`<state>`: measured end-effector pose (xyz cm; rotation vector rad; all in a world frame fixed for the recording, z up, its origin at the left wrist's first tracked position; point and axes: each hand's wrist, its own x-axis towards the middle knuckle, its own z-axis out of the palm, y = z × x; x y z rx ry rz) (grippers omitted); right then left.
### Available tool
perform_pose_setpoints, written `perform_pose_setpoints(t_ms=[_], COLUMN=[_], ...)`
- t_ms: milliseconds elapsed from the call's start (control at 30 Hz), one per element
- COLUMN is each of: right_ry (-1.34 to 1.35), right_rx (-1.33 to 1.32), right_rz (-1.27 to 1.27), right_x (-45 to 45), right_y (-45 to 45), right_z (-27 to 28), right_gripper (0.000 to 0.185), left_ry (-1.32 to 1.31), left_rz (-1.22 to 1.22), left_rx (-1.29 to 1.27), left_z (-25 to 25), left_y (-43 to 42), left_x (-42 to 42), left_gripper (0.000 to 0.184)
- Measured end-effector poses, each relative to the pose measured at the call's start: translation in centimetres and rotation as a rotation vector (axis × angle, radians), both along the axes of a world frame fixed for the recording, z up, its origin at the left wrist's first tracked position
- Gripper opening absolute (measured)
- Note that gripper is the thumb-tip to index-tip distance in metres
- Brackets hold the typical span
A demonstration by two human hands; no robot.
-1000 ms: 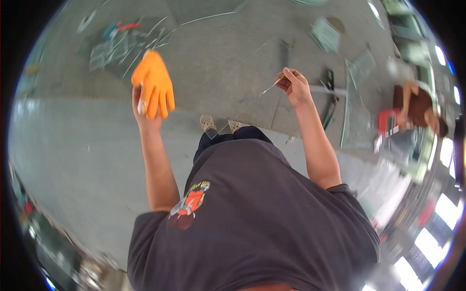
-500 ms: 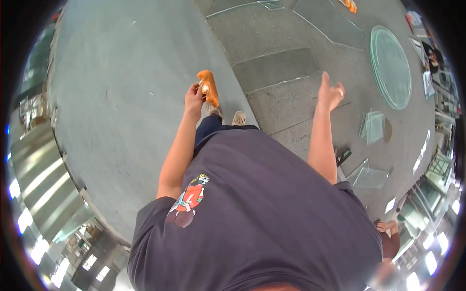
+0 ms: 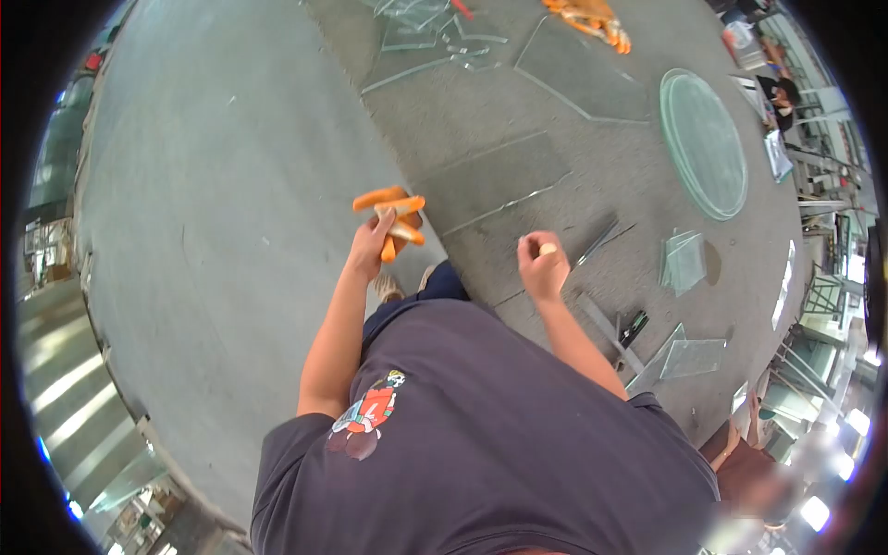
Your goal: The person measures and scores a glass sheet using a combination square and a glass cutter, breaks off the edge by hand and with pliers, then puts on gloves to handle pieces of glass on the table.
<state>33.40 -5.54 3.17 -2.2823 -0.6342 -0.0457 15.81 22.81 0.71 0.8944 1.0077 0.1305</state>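
Note:
My left hand is closed on an orange-and-white work glove, its fingers sticking out several ways over the edge of the pale green surface. My right hand is curled into a fist above the grey worktable. A small pale round spot shows at its fingers; what the fist holds, if anything, is hidden. Beyond the fist a rectangular glass sheet lies flat. A thin dark rod-like tool lies just right of the fist, and a black-and-green tool lies nearer my right forearm.
Round glass panes lie stacked to the right. Small glass pieces and glass offcuts are nearer. Broken glass and another orange glove lie at the far side. A person's arm shows at lower right.
My right hand has swung inward and down, from spread fingers to a fist. The glove in my left hand has turned, its fingers now fanned out. The view has shifted, showing more broken glass.

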Motion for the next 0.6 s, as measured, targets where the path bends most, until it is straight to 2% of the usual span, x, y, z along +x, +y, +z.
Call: perform_pose_setpoints(t_ms=[100, 200, 300, 333, 467, 533, 600], right_ry=[-0.108, -0.128, -0.146, -0.145, -0.170, -0.164, -0.149], right_rx=[-0.059, -0.078, -0.087, -0.092, -0.117, -0.133, -0.172], right_rz=[0.050, 0.049, 0.050, 0.053, 0.042, 0.038, 0.041], right_x=[0.0, -0.3, -0.2, -0.1, -0.3, -0.2, -0.2], right_y=[0.0, 0.1, 0.3, 0.3, 0.4, 0.7, 0.6], right_z=[-0.2, -0.2, 0.0, 0.2, 0.4, 0.6, 0.7], right_gripper=[0.012, 0.013, 0.013, 0.013, 0.014, 0.014, 0.013], left_ry=[-0.041, -0.074, -0.194, -0.227, -0.323, -0.475, -0.650], left_rz=[0.046, -0.042, 0.069, 0.115, 0.202, 0.283, 0.342], left_rx=[-0.055, -0.040, -0.031, -0.016, -0.073, -0.089, -0.103], left_z=[-0.5, -0.7, 0.5, 1.3, 3.5, 5.3, 8.4], left_y=[-0.5, -0.3, -1.3, -1.8, -1.7, -0.8, -0.3], left_x=[0.4, -0.2, -0.7, -0.9, -2.9, -1.5, 0.9], left_gripper=[0.055, 0.051, 0.046, 0.042, 0.047, 0.048, 0.043])
